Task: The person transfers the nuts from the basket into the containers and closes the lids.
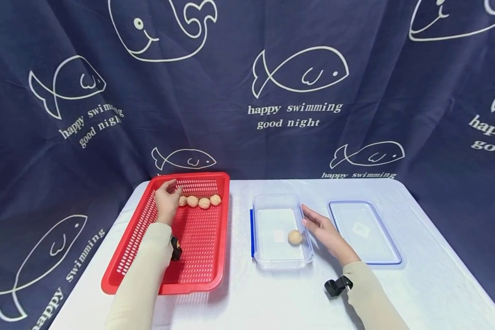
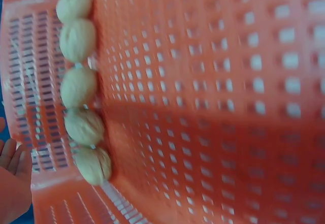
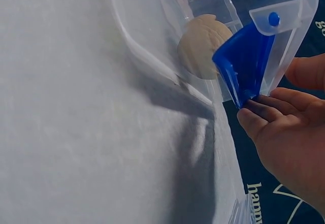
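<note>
My left hand (image 1: 167, 201) is over the far end of a red perforated basket (image 1: 224, 229), holding nothing. A row of several walnuts (image 1: 204, 203) lies against that end wall; in the left wrist view, the walnuts (image 2: 78, 87) sit beside the loosely extended fingers (image 2: 10, 155). My right hand (image 1: 322, 229) is at the right side of a clear plastic box (image 1: 282, 264). In the right wrist view, its fairly straight fingers (image 3: 261, 115) touch the blue latch (image 3: 246, 61) hanging on that side. One walnut (image 1: 294, 237) rests inside the box, near its right wall.
A clear lid with a blue seal (image 1: 365, 233) lies flat to the right of the box. Everything stands on a white-covered table (image 1: 247, 302). A dark blue curtain (image 1: 231, 128) with fish drawings hangs behind it. Another blue latch (image 1: 252, 233) hangs on the box's left side.
</note>
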Motion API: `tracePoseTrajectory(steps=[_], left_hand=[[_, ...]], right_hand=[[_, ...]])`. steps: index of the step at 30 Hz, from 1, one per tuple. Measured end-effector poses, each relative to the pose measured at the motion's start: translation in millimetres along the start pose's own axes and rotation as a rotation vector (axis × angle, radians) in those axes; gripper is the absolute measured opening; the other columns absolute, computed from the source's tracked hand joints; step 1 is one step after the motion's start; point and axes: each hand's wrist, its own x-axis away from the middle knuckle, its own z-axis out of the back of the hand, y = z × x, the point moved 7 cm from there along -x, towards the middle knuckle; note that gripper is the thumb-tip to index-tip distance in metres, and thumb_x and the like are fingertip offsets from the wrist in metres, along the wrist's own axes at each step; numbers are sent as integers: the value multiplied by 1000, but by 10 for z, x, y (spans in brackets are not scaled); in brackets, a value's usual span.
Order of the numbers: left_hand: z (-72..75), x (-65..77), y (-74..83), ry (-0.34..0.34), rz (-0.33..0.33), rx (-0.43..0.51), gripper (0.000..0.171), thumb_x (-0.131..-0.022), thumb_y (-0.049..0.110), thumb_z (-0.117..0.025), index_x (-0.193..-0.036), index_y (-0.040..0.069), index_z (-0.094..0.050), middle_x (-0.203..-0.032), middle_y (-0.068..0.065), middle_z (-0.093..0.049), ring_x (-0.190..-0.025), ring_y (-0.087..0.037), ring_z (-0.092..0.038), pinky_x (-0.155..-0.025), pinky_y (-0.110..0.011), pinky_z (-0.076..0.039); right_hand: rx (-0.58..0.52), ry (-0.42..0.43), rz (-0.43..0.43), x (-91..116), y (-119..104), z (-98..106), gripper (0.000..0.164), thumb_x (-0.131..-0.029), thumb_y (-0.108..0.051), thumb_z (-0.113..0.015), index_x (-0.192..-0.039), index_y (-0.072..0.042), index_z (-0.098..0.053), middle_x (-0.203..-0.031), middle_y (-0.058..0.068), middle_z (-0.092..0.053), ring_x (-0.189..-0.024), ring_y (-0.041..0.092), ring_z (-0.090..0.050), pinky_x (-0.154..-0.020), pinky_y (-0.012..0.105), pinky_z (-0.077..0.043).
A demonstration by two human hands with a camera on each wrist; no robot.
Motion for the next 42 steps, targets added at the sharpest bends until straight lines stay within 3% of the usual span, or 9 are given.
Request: tracePoseTrajectory(steps=[8, 17, 30, 42], left_hand=[[134, -43, -204, -49, 55, -143, 36, -88, -3, -61, -123, -10, -58, -120, -28, -60, -109, -40, -58, -95, -45, -46], [128, -41, -413, -176, 108, -264, 40, -89, -2, -57, -127, -13, -52, -124, -32, -56, -116, -39, -53, -102, -45, -40], [96, -4, -486, -223, 102, -383, 36, -90, 6, -61, -119, -13, -57, -114, -32, -60, -109, -42, -53, -100, -48, -38], [80, 7, -575, -258, 141, -427, 35, -87, 7, -63, -116, -13, -60, -110, -30, -62, -103, -40, -56, -94, -49, -43]], right_hand=[[2, 3, 6, -9, 18, -5, 56, -101, -17, -49, -148, 3, -26, -152, 22, -26, -142, 36, -22, -115, 43, -16], [5, 7, 20, -15, 11, 2, 56, -101, -17, -49, -148, 4, -27, -152, 22, -27, -141, 37, -23, -114, 42, -17], [-1, 8, 24, -11, 16, -1, 56, -101, -17, -49, -148, 5, -27, -152, 23, -28, -140, 36, -25, -113, 41, -18], [-10, 7, 23, -9, 19, -6, 56, -101, -17, -50, -148, 4, -27, -152, 21, -28, -141, 35, -25, -114, 40, -17]])
